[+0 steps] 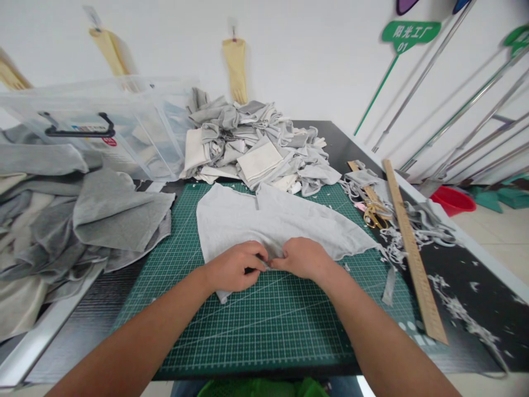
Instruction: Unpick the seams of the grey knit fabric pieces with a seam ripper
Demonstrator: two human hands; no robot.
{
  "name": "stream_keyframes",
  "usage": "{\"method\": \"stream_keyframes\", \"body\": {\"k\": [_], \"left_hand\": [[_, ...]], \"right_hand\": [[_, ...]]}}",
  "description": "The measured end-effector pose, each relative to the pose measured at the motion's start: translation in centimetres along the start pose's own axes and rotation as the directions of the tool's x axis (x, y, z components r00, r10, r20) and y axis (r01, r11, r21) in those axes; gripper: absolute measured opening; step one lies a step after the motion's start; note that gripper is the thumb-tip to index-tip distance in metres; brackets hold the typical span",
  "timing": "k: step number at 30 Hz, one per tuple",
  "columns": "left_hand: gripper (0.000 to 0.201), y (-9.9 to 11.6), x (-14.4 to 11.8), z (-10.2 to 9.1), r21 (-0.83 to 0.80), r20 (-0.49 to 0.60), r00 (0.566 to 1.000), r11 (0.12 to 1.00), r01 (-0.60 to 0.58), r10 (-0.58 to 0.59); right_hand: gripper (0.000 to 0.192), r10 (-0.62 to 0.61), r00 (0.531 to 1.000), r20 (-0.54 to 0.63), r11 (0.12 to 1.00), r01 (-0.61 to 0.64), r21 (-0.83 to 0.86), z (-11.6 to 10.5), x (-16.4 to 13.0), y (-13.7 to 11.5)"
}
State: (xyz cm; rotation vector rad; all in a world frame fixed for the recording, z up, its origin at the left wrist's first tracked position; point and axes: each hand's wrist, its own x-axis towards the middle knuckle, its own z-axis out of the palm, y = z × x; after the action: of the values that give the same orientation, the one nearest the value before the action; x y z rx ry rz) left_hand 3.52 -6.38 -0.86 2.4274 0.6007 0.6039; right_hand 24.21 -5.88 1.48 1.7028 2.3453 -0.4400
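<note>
A light grey piece of cloth [281,218] lies spread on a green cutting mat [256,331], with a short slit in its far edge. Its near edge is pinched between the fingers of my left hand [239,267]. Right beside it, my right hand [303,257] grips the same edge, its fingers closed and the fingertips partly hidden. The cloth is bunched a little between the two hands. One corner hangs toward me below my left wrist, and the other end tapers off to the right.
Grey cloths are heaped at the left [119,209] and at the back [260,149]. Behind the left heap stands a clear plastic box [136,132]. At the right lie a wooden ruler [413,248], gold-handled scissors [376,215] and cloth scraps [458,309]. A red basin [452,200] is on the floor.
</note>
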Motion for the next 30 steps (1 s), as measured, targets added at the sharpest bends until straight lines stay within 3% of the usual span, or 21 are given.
{"method": "stream_keyframes", "body": {"k": [13,19,30], "left_hand": [[0.022,-0.1,-0.1,-1.3,0.043,0.014,0.999,0.998,0.049,-0.05],[0.009,-0.7,-0.2,-1.0,0.073,-0.019,0.999,0.996,0.047,-0.046],[0.009,-1.0,0.0,-0.3,0.049,-0.059,0.998,0.998,0.028,-0.025]], "right_hand": [[0.063,-0.033,0.999,0.015,0.999,0.033,-0.004,-0.2,0.0,0.3],[0.066,-0.066,0.998,0.018,0.997,0.065,0.044,-0.3,-0.1,0.7],[0.069,-0.116,0.992,0.049,0.989,0.111,0.101,-0.4,-0.1,1.2]]}}
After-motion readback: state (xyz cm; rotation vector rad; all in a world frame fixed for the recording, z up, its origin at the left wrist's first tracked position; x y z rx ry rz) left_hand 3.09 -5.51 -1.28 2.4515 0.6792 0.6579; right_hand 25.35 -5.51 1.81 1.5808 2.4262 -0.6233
